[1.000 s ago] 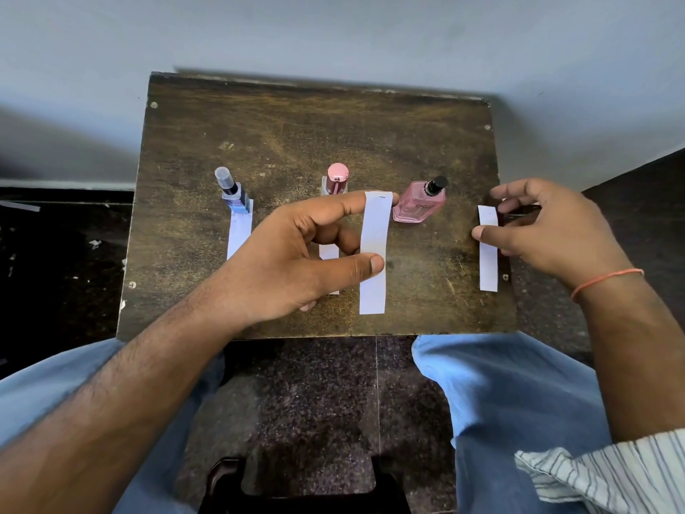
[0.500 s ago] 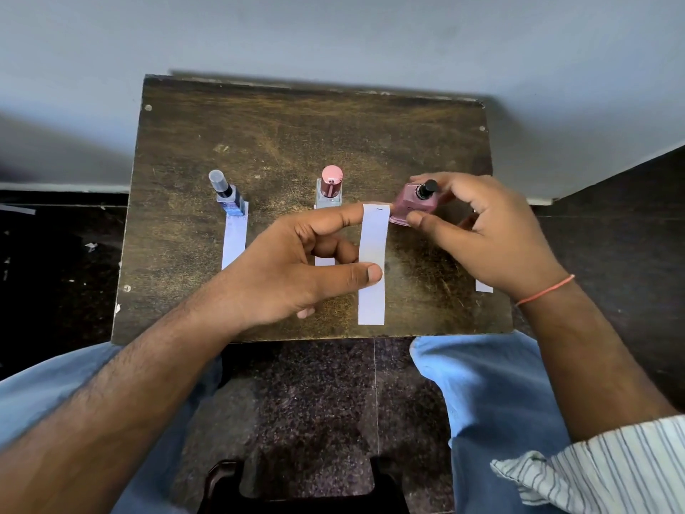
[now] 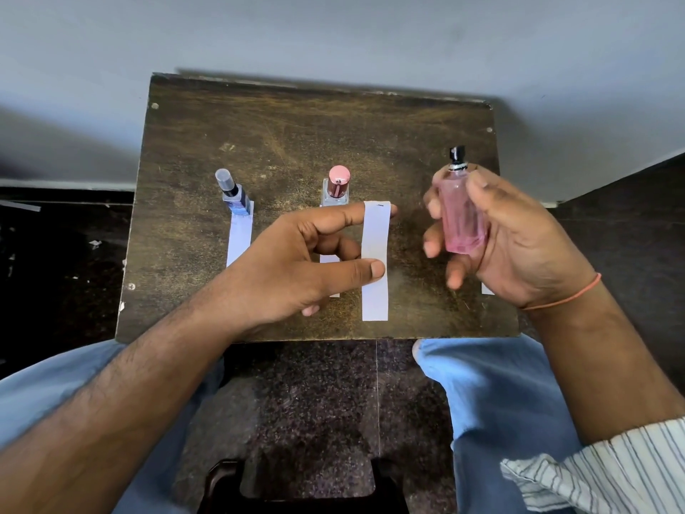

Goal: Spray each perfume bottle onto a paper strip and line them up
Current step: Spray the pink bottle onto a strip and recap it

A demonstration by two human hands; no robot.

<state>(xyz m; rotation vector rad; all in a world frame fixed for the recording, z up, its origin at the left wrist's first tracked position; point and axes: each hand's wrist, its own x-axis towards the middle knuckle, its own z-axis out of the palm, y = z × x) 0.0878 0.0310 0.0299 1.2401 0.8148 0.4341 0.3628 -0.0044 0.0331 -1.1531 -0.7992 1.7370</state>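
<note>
Pink perfume bottle (image 3: 461, 213) gripped upright in right hand (image 3: 515, 239), raised off counter (image 3: 296, 142). White paper strip (image 3: 375, 261) pinched between left hand (image 3: 296, 268) thumb and forefinger, just left of bottle. Blue bottle (image 3: 235, 196) and pink-capped bottle (image 3: 336, 187) standing farther left on strips.

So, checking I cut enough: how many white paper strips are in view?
4: one held up in the left hand, one below the blue bottle, one mostly behind that hand, and a corner behind the right wrist.
</note>
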